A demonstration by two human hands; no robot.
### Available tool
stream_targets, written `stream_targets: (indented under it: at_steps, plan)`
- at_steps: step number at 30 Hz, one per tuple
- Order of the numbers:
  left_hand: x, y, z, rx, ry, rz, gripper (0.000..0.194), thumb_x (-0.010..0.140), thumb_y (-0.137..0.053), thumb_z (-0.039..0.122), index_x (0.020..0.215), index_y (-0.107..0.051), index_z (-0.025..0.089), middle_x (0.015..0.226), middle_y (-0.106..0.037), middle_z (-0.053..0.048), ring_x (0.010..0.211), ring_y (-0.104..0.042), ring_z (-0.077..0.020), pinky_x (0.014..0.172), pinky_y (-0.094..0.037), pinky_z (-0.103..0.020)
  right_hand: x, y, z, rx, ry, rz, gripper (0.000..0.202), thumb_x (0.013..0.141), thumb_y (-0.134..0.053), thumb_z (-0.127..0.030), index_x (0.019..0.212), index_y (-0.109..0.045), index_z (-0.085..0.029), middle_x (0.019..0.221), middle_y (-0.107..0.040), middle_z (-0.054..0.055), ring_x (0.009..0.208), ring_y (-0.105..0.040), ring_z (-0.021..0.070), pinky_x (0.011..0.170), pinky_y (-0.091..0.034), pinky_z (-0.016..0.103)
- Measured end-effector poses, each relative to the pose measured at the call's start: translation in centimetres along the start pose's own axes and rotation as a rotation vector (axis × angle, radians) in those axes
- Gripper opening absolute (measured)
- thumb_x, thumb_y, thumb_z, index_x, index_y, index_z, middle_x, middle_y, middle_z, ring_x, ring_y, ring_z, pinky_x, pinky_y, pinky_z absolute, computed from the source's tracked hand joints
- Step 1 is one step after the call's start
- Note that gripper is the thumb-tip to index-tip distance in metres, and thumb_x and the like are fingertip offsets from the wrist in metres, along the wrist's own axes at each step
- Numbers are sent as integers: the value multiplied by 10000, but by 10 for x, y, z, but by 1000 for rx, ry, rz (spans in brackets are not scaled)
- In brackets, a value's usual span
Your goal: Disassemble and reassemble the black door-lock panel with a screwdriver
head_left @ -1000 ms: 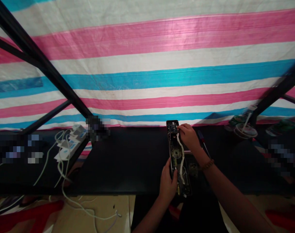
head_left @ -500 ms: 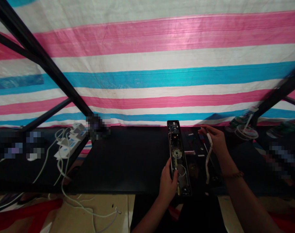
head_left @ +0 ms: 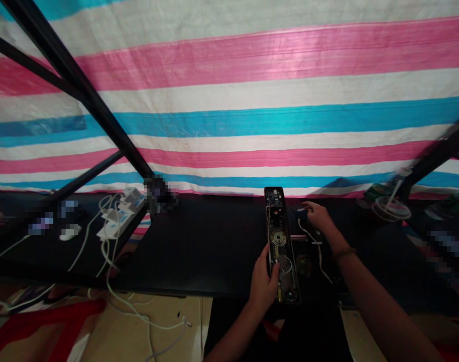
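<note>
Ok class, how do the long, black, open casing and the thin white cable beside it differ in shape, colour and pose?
The casing is straight and box-like; the cable is slender and bent. The casing is mostly black, while the cable is white. The left hand grips the casing; the cable trails from near the right hand. Both are at the black table.
</note>
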State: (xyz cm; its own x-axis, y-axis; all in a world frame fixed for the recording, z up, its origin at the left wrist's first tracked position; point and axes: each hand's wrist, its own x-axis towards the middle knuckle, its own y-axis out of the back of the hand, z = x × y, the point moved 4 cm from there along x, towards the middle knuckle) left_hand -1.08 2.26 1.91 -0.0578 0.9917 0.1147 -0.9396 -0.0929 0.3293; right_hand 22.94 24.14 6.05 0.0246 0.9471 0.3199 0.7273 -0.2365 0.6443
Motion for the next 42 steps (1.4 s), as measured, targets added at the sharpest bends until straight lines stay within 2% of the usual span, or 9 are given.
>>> stream_targets:
  at_steps: [3, 7, 10, 13, 17, 22, 26, 33, 42]
  plan:
    - [-1, 0, -1, 0, 14, 0, 554, 991, -456, 361, 1504, -408, 156, 1512, -524, -139, 1400, -486, -243, 1181, -365, -403, -2, -10, -33, -67, 120, 9, 302, 818, -537, -168, 1030, -746, -116, 1023, -730, 172, 965, -658, 284, 941, -486, 432]
    - [-1, -1, -4, -2, 35, 15, 545, 998, -448, 368, 1503, -420, 165, 1504, -533, -134, 1389, -499, -241, 1173, -376, -397, -20, -42, -100, -154, 459, -77, 342, 948, -526, -261, 1239, -678, -166, 1232, -661, 164, 1153, -586, 303, 999, -450, 459]
    - [-1, -1, -6, -11, 36, 23, 542, 994, -456, 356, 1499, -429, 160, 1504, -533, -141, 1385, -503, -250, 1171, -380, -410, -35, -66, -127, -257, 528, -143, 353, 963, -532, -231, 1290, -658, -190, 1321, -635, 145, 1234, -537, 325, 1023, -397, 483]
    - [0, -1, -6, -38, 34, 20, 540, 986, -469, 346, 1491, -441, 158, 1508, -530, -142, 1389, -499, -254, 1174, -375, -411, -41, -76, -132, -299, 489, -162, 381, 978, -472, -151, 1323, -633, -161, 1274, -669, 144, 1179, -569, 301, 992, -391, 447]
    - [1, 0, -8, -91, 36, 23, 554, 980, -491, 366, 1493, -445, 162, 1506, -535, -138, 1391, -501, -257, 1182, -360, -396, -38, -74, -129, -313, 411, -155, 353, 975, -467, -126, 1275, -653, -141, 1229, -680, 139, 1121, -587, 267, 966, -399, 389]
    - [3, 1, -9, -113, 44, 22, 549, 979, -503, 373, 1490, -450, 181, 1496, -547, -137, 1379, -515, -269, 1174, -370, -424, -29, -72, -136, -393, 338, -153, 199, 964, -559, -195, 1065, -731, -187, 1066, -693, 108, 1034, -581, 267, 920, -406, 360]
    - [3, 0, -10, -114, 31, 34, 548, 974, -517, 374, 1488, -453, 196, 1495, -548, -134, 1373, -522, -273, 1167, -378, -440, -25, -75, -140, -423, 342, -136, 187, 979, -555, -208, 941, -738, -203, 954, -679, 87, 991, -571, 258, 909, -395, 354]
    - [3, 1, -6, -113, 27, 22, 543, 981, -507, 362, 1492, -443, 192, 1500, -543, -129, 1378, -517, -256, 1172, -372, -419, -26, -81, -136, -397, 321, -91, 161, 958, -555, -169, 963, -715, -186, 996, -676, 102, 993, -562, 265, 904, -384, 357]
    - [3, 1, -8, -112, 41, 20, 551, 971, -522, 361, 1488, -451, 182, 1495, -547, -138, 1378, -520, -268, 1174, -375, -433, -28, -81, -138, -418, 361, -78, 187, 964, -532, -140, 885, -694, -192, 953, -686, 77, 957, -569, 239, 854, -356, 348]
